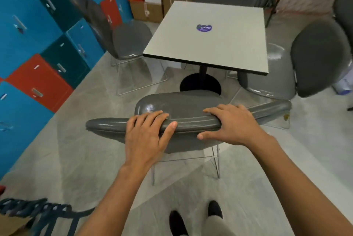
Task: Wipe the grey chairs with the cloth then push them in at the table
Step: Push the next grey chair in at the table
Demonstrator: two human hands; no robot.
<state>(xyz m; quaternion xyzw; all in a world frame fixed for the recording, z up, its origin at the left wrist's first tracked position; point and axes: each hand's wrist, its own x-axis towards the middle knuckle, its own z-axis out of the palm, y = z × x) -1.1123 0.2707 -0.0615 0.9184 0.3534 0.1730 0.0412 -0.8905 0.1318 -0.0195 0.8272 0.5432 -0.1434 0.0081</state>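
Along the left wall, blue, green and red lockers are seen, with a grey chair just right of them, drawn close to the left side of the table. At the near side of the table, another grey chair is stood apart from the table edge, its backrest nearest the camera. The backrest's top edge is gripped by the left hand, fingers curled over the far side and thumb pressed on the near face. Further right on the same edge, the right hand is laid, fingers curved over the top. At the right, a third grey chair is tucked beside the table. No cloth can be made out.
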